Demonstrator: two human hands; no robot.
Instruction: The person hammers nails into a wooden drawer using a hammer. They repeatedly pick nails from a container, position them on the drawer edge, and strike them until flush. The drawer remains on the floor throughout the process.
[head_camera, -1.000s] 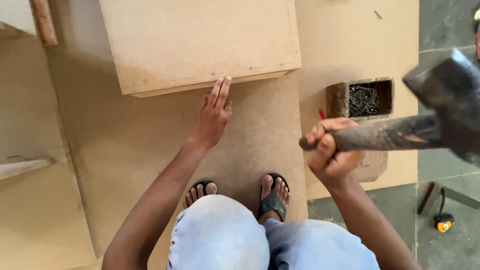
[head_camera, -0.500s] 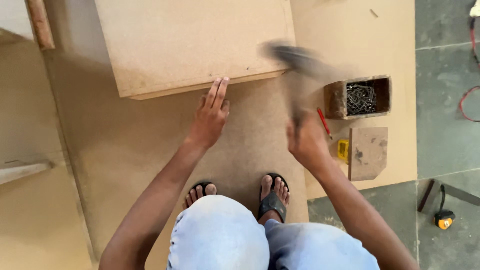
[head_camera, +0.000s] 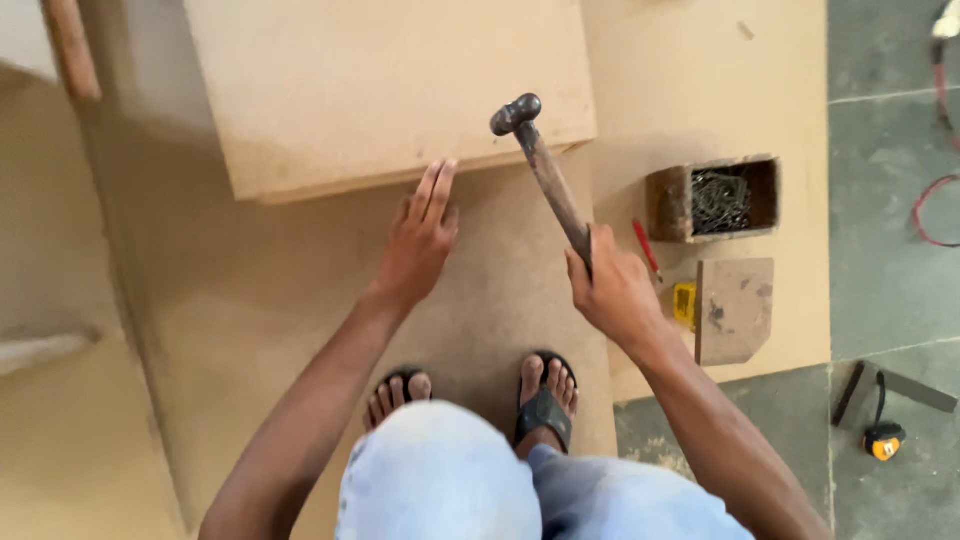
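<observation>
- My right hand (head_camera: 612, 290), right of the frame's centre, is wrapped tight around the lower end of a hammer (head_camera: 545, 170).
- The hammer's wooden handle slants up and to the left from my fist; its dark metal head sits over the front edge of the board box (head_camera: 390, 90) in the upper middle of the frame. I cannot tell whether the head touches the board.
- My left hand (head_camera: 420, 240) lies flat and open at centre frame, fingers stretched out together, fingertips against the lower edge of the board box.
- The board box rests on a large flat sheet (head_camera: 260, 300) of the same tan board, which fills the left and middle of the frame.
- My feet in dark sandals (head_camera: 542, 405) stand on that sheet at lower centre.
- At the right, a small open box of nails (head_camera: 715, 198) sits on the sheet, with a red pencil (head_camera: 646, 246) just beside it.
- A yellow tape measure (head_camera: 884, 440) lies on the grey floor at lower right.
</observation>
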